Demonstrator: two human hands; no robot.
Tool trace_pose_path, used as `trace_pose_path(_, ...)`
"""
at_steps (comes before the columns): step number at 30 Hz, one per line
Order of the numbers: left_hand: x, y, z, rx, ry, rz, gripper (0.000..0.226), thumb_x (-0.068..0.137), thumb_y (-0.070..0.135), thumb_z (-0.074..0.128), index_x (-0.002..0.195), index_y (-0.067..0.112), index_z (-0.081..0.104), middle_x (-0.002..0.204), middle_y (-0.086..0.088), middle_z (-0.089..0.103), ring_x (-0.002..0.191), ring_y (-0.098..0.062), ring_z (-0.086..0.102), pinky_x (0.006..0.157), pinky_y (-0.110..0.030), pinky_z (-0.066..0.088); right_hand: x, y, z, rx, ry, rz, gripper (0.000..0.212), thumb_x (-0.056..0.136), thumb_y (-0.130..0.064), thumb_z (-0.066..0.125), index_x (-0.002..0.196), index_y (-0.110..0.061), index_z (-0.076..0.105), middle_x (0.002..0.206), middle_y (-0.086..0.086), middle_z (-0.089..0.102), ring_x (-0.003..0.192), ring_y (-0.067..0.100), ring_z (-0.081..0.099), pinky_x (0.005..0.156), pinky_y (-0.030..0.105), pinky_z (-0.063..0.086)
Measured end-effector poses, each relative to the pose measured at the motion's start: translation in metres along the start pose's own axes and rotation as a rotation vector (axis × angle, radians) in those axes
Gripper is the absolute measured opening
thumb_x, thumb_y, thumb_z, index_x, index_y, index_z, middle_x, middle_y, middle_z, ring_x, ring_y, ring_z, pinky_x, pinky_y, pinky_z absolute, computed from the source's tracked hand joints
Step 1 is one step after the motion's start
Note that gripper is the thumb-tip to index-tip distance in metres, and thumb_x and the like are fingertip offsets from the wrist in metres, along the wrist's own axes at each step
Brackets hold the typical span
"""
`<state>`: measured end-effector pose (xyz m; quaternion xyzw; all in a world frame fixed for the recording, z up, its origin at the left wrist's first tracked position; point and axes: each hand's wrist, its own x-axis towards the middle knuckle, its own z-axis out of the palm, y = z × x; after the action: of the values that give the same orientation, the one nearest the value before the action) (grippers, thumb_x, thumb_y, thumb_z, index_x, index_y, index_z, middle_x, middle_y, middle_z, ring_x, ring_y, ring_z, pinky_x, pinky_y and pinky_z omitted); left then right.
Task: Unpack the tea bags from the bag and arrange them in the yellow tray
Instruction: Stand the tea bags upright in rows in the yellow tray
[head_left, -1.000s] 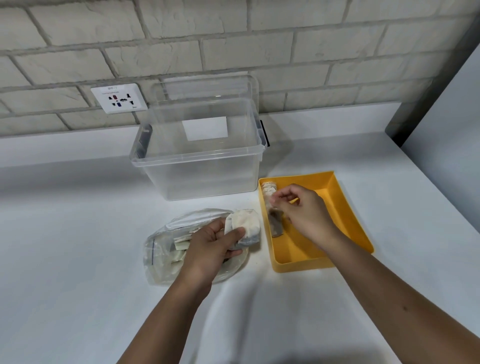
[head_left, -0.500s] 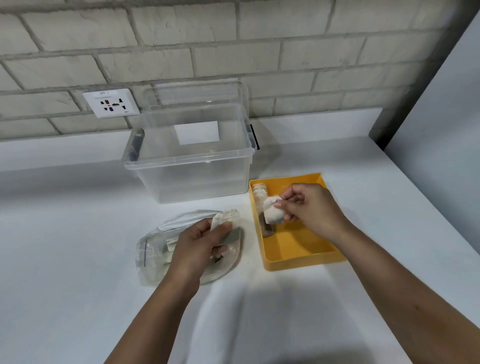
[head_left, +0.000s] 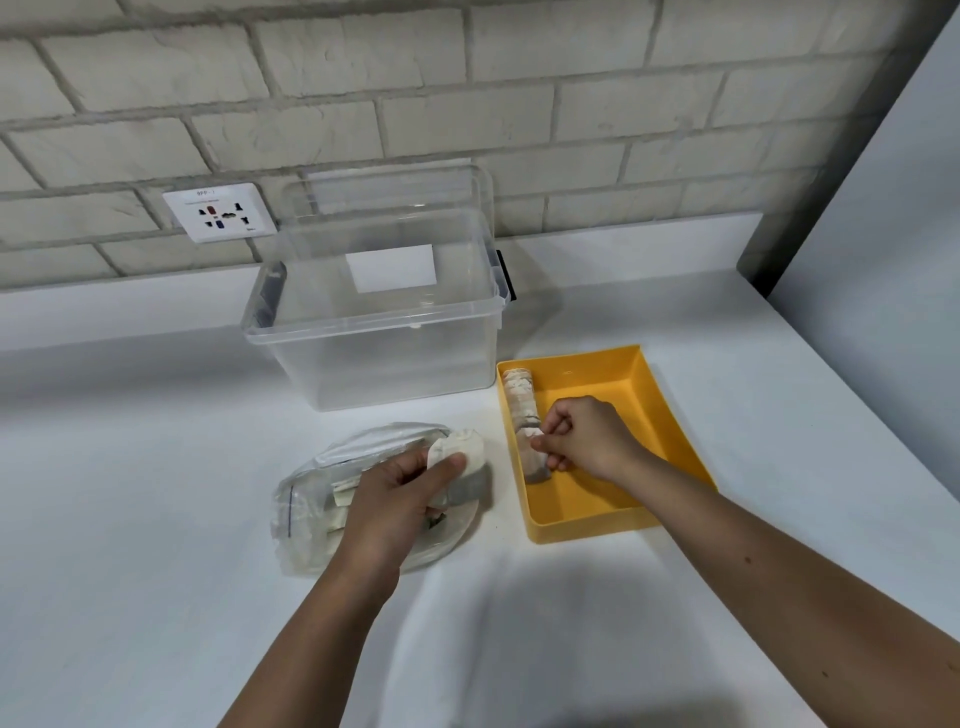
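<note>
Down in the yellow tray (head_left: 597, 374) with the right hand (head_left: 582, 441), fingertips pinching a tea bag (head_left: 535, 462) at the six-o'clock end of the row (head_left: 521, 392) hugging the tray's nine-o'clock wall. Over at nine o'clock of the tray, the left hand (head_left: 400, 493) on the plastic bag (head_left: 301, 519), thumb and fingers clamped round a second tea bag (head_left: 460, 454) at the bag's mouth. More pale packets visible inside the plastic, so plenty left to do, by the look of it.

Now for the placing: set it snug against its neighbour, no gap, no lean. Nudge lightly toward twelve o'clock to firm the row before letting go. Release gently, or risk toppling the line like dominoes. Bring the second one across only once clear. Clear tub (head_left: 374, 358) at twelve o'clock of the bag, not in play.
</note>
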<state>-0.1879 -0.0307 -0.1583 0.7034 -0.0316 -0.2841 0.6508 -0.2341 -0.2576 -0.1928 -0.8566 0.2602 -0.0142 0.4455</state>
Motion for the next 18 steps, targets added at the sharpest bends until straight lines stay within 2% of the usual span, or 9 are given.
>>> trace_pose_path(4, 0.002, -0.001, 0.001, -0.002, 0.036, -0.008, 0.007, 0.085, 0.022, 0.076, 0.088, 0.02, 0.081, 0.083, -0.007, 0.077, 0.074, -0.018, 0.066, 0.078, -0.037, 0.053, 0.0, -0.001, 0.006, -0.007, 0.026, -0.013, 0.013, 0.083, -0.013, 0.075, 0.081, -0.012, 0.062, 0.064, 0.006, 0.071, 0.061, 0.025, 0.069, 0.062, 0.029, 0.055)
trace_pose_path(7, 0.005, -0.001, 0.001, 0.0, 0.047, -0.011, 0.006, 0.084, 0.022, 0.076, 0.086, 0.017, 0.081, 0.078, -0.006, 0.074, 0.069, -0.019, 0.062, 0.073, -0.035, 0.05, -0.002, -0.002, 0.003, 0.01, 0.042, 0.004, 0.019, 0.079, -0.019, 0.078, 0.09, -0.012, 0.064, 0.067, 0.001, 0.071, 0.062, 0.021, 0.069, 0.064, 0.029, 0.057)
trace_pose_path(9, 0.004, -0.001, 0.002, -0.013, 0.044, -0.005, 0.007, 0.084, 0.02, 0.077, 0.086, 0.014, 0.08, 0.077, -0.009, 0.071, 0.068, -0.019, 0.06, 0.069, -0.033, 0.047, -0.005, -0.005, -0.001, -0.001, 0.119, -0.026, 0.025, 0.076, -0.027, 0.081, 0.093, -0.018, 0.065, 0.074, -0.004, 0.07, 0.068, 0.015, 0.068, 0.069, 0.032, 0.058)
trace_pose_path(11, 0.004, 0.0, 0.005, -0.012, 0.027, 0.003, 0.009, 0.083, 0.02, 0.078, 0.087, 0.012, 0.079, 0.076, -0.009, 0.07, 0.066, -0.017, 0.059, 0.065, -0.03, 0.045, -0.015, -0.016, -0.006, 0.052, 0.185, -0.07, 0.021, 0.077, -0.032, 0.079, 0.092, -0.021, 0.068, 0.08, -0.007, 0.068, 0.073, 0.012, 0.067, 0.069, 0.029, 0.057)
trace_pose_path(14, 0.003, 0.002, 0.009, -0.015, 0.008, 0.002, 0.009, 0.082, 0.018, 0.079, 0.089, 0.011, 0.078, 0.07, -0.002, 0.072, 0.057, -0.009, 0.061, 0.055, -0.022, 0.046, -0.034, -0.038, -0.007, 0.355, 0.041, -0.094, 0.013, 0.08, -0.029, 0.076, 0.088, -0.019, 0.073, 0.075, -0.001, 0.07, 0.065, 0.012, 0.067, 0.064, 0.028, 0.056)
trace_pose_path(16, 0.004, 0.003, 0.011, -0.018, 0.0, 0.008, 0.012, 0.081, 0.017, 0.08, 0.091, 0.01, 0.078, 0.074, -0.004, 0.075, 0.057, -0.009, 0.064, 0.053, -0.018, 0.046, -0.043, -0.047, -0.004, 0.381, -0.058, -0.134, 0.011, 0.078, -0.028, 0.078, 0.085, -0.021, 0.074, 0.068, -0.004, 0.07, 0.062, 0.009, 0.064, 0.065, 0.026, 0.054)
trace_pose_path(18, 0.004, 0.003, 0.012, -0.02, -0.014, 0.008, 0.014, 0.081, 0.019, 0.08, 0.092, 0.01, 0.078, 0.077, -0.006, 0.076, 0.057, -0.009, 0.064, 0.052, -0.017, 0.045, -0.045, -0.049, -0.001, 0.314, -0.057, -0.172, 0.007, 0.077, -0.026, 0.079, 0.08, -0.025, 0.073, 0.065, -0.011, 0.07, 0.063, 0.007, 0.064, 0.069, 0.027, 0.055)
